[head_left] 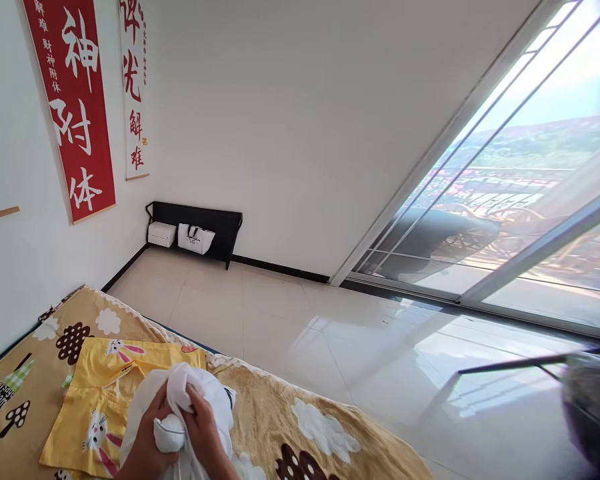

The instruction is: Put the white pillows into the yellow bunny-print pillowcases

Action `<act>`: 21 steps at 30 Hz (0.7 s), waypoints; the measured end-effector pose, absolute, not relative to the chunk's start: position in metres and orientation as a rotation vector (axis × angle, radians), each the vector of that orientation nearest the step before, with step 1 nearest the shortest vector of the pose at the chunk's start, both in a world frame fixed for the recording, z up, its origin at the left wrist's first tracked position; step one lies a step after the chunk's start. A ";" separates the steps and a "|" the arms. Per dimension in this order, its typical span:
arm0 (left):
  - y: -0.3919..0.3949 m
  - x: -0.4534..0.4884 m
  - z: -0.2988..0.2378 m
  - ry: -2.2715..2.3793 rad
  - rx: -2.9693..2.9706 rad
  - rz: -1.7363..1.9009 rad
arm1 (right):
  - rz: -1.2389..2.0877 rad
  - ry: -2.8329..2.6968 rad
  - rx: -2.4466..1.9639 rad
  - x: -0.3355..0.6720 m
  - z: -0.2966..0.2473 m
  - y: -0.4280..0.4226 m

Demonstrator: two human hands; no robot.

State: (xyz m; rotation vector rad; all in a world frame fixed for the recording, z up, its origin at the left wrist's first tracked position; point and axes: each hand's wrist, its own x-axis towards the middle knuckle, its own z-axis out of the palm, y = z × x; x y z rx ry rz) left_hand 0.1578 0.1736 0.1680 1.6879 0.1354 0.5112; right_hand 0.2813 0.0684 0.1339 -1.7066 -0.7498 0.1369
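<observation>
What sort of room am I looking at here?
Probably a bedroom in a home: there is what looks like a cloud-patterned bedspread, with yellow rabbit-print fabric lying on it, and a red hanging scroll as decoration.

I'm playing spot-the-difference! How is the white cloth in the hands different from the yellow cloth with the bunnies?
The white cloth looks mostly plain; the yellow cloth has bunnies with pink inside their ears.
The white cloth is bunched up in the left hand and right hand; the yellow cloth is spread out on the tan patterned cover.
Both look like fabric.
</observation>
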 end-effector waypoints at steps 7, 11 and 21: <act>0.175 0.160 0.147 0.489 1.545 0.616 | 0.368 -0.895 -1.795 0.276 0.125 0.045; 0.177 0.159 0.147 0.712 1.419 0.732 | 0.536 -1.193 -1.761 0.273 0.125 0.034; 0.166 0.168 0.156 0.396 1.803 0.600 | 0.250 -0.686 -1.830 0.240 0.104 0.081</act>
